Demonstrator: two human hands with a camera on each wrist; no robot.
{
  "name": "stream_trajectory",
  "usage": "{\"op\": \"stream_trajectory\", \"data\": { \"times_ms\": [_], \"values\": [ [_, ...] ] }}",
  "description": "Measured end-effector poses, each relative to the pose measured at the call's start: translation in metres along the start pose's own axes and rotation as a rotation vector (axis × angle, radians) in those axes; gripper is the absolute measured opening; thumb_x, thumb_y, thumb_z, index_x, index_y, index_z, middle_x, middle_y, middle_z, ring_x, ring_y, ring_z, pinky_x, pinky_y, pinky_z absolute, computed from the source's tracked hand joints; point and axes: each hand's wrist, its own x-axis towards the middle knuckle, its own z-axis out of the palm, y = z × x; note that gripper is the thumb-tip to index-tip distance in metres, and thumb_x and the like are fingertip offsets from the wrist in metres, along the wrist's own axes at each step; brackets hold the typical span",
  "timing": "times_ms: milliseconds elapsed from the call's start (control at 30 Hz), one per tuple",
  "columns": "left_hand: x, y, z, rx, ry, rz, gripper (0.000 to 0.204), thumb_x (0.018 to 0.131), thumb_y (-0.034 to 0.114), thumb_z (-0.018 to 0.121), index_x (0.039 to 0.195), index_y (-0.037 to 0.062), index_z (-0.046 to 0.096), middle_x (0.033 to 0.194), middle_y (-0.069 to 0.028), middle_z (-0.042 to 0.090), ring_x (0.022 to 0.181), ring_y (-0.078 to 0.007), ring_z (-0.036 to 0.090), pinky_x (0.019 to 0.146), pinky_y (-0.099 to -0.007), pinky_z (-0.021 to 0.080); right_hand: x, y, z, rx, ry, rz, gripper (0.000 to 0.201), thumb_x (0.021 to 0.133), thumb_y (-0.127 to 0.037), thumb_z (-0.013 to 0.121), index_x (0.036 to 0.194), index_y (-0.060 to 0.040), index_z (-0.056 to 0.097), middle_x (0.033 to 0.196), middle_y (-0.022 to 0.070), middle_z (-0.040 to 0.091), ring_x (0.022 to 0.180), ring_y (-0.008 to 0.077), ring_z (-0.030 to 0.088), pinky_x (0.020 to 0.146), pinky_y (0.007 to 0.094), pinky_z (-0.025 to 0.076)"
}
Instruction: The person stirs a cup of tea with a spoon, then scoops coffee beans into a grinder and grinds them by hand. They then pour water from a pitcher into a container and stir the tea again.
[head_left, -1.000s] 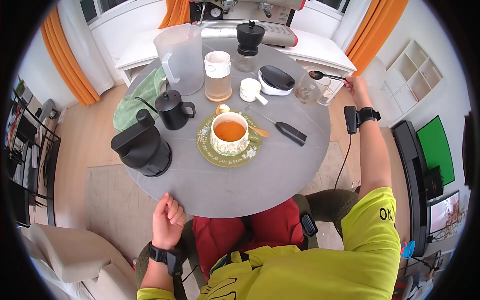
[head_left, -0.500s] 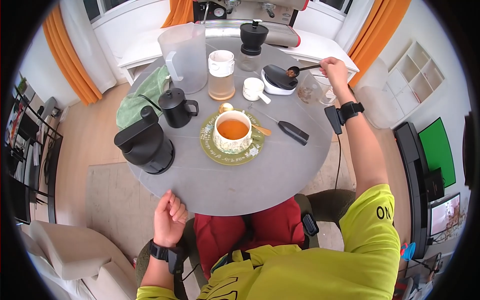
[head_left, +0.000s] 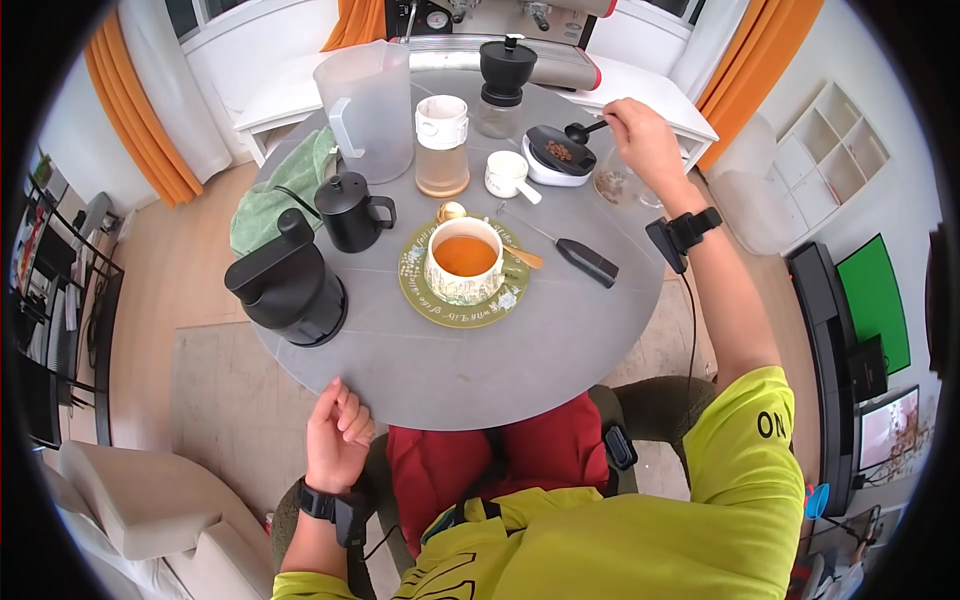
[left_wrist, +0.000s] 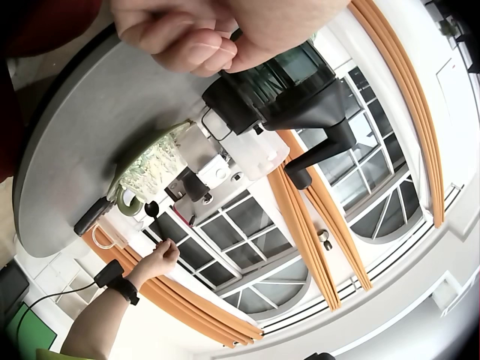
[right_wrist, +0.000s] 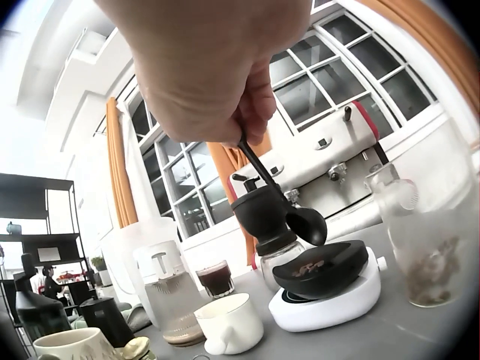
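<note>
We see one clear change: the brown pieces [head_left: 559, 151] lie now in the black dish [head_left: 583, 158], where half a second ago they are still inside the spoon [head_left: 577, 132]. One second ago the spoon is over the glass jug [head_left: 612, 186], and the dish shows no pieces at all. So we can say that one portion is already moved from the jug to the dish, and we judge that this small transfer is almost finished.

Our right hand [head_left: 645, 145] pinches the handle of the spoon between the thumb and fingers. The bowl of the spoon hangs just above the dish, and it is turned so that we cannot tell if some piece remains inside. The dish sits on the white scale [right_wrist: 328, 309], but we cannot read any number there. More brown pieces are visible in the jug, which stands beside the scale.

Our left hand [head_left: 338, 440] does not take part; it is at the near edge of the table [head_left: 480, 385], its fingers loosely bent and holding nothing. The cup of tea [head_left: 466, 285] stays on its green plate [head_left: 414, 288], in the same place as before.
</note>
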Motion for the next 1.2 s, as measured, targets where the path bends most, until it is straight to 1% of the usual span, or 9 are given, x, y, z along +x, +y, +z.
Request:
{"op": "stream_trajectory", "data": {
  "times_ms": [33, 233, 367, 433, 500, 567, 700, 933, 1200],
  "values": [
    [0.0, 0.0, -0.001, -0.005, -0.001, -0.002, 0.025, 0.098, 0.022, 0.047, 0.074, 0.0131, 0.048, 0.051, 0.0033, 0.034, 0.043, -0.0084, 0.029, 0.044, -0.0238, 0.026, 0.0, 0.004, -0.002, 0.001, 0.001, 0.001, 0.009, 0.084, -0.008, 0.059, 0.091, -0.0025, 0.062, 0.087, 0.0146, 0.064, 0.079, 0.0344, 0.062, 0.071, 0.0395, 0.05],
    [0.0, -0.001, 0.002, -0.009, -0.004, 0.0, 0.028, 0.099, 0.022, 0.044, 0.073, 0.0126, 0.044, 0.052, 0.0039, 0.032, 0.043, -0.0072, 0.029, 0.044, -0.0222, 0.026, -0.001, 0.054, -0.038, 0.253, 0.354, 0.606, 0.014, 0.084, -0.014, 0.061, 0.09, -0.0036, 0.066, 0.08, 0.0155, 0.066, 0.071, 0.0267, 0.064, 0.067, 0.0362, 0.05],
    [0.0, -0.001, 0.002, -0.011, -0.006, 0.003, 0.029, 0.099, 0.021, 0.044, 0.072, 0.0125, 0.043, 0.052, 0.0038, 0.032, 0.043, -0.0072, 0.029, 0.044, -0.0222, 0.026, -0.015, 0.07, -0.045, 0.048, 0.286, 0.635, 0.016, 0.084, -0.016, 0.059, 0.091, -0.0038, 0.066, 0.08, 0.0175, 0.066, 0.071, 0.0302, 0.065, 0.066, 0.0385, 0.05],
    [0.0, -0.001, 0.0, -0.03, -0.012, 0.002, 0.029, 0.098, 0.022, 0.046, 0.072, 0.0117, 0.045, 0.051, 0.0031, 0.034, 0.043, -0.0084, 0.028, 0.044, -0.0238, 0.026, -0.025, 0.068, -0.04, -0.137, 0.026, 0.503, 0.016, 0.084, -0.016, 0.057, 0.089, -0.0042, 0.066, 0.08, 0.0189, 0.065, 0.073, 0.0348, 0.064, 0.067, 0.0413, 0.049],
    [0.001, -0.002, -0.002, -0.03, -0.019, 0.003, 0.028, 0.098, 0.022, 0.046, 0.072, 0.0118, 0.045, 0.051, 0.0029, 0.034, 0.043, -0.0086, 0.029, 0.044, -0.0239, 0.026, -0.034, 0.068, -0.027, -0.135, -0.032, 0.484, 0.014, 0.083, -0.013, 0.056, 0.088, -0.0048, 0.066, 0.079, 0.0197, 0.064, 0.075, 0.0383, 0.062, 0.068, 0.0436, 0.049],
    [0.0, -0.001, -0.001, -0.029, -0.023, 0.01, 0.028, 0.098, 0.021, 0.046, 0.072, 0.0119, 0.045, 0.051, 0.0026, 0.034, 0.043, -0.0087, 0.029, 0.044, -0.0239, 0.026, -0.039, 0.074, -0.01, -0.176, -0.128, 0.389, 0.012, 0.083, -0.013, 0.056, 0.086, -0.0055, 0.065, 0.08, 0.0187, 0.065, 0.076, 0.0376, 0.062, 0.069, 0.0444, 0.049],
    [-0.001, -0.001, 0.001, -0.008, -0.009, 0.014, 0.028, 0.099, 0.021, 0.044, 0.073, 0.0122, 0.044, 0.052, 0.0034, 0.033, 0.043, -0.0078, 0.029, 0.044, -0.0226, 0.026, -0.038, 0.071, 0.006, -0.156, -0.222, 0.423, 0.009, 0.081, -0.011, 0.059, 0.084, -0.0051, 0.065, 0.081, 0.0178, 0.065, 0.079, 0.0363, 0.063, 0.071, 0.0428, 0.049],
    [0.0, -0.001, 0.0, 0.018, -0.001, 0.012, 0.027, 0.099, 0.022, 0.044, 0.073, 0.0125, 0.045, 0.052, 0.0038, 0.033, 0.043, -0.0075, 0.029, 0.043, -0.0227, 0.025, -0.037, 0.075, 0.009, 0.003, -0.242, 0.464, 0.01, 0.078, -0.011, 0.061, 0.083, -0.0042, 0.066, 0.079, 0.0158, 0.066, 0.077, 0.033, 0.064, 0.069, 0.0398, 0.049],
    [0.001, -0.001, -0.002, 0.008, -0.009, 0.007, 0.026, 0.098, 0.022, 0.046, 0.074, 0.0127, 0.047, 0.051, 0.0033, 0.033, 0.043, -0.0081, 0.027, 0.044, -0.0237, 0.025, -0.037, 0.082, 0.0, 0.099, -0.327, 0.577, 0.012, 0.078, -0.011, 0.058, 0.08, -0.0026, 0.067, 0.066, 0.0124, 0.064, 0.066, 0.0265, 0.063, 0.065, 0.0351, 0.048]
  ]
}}
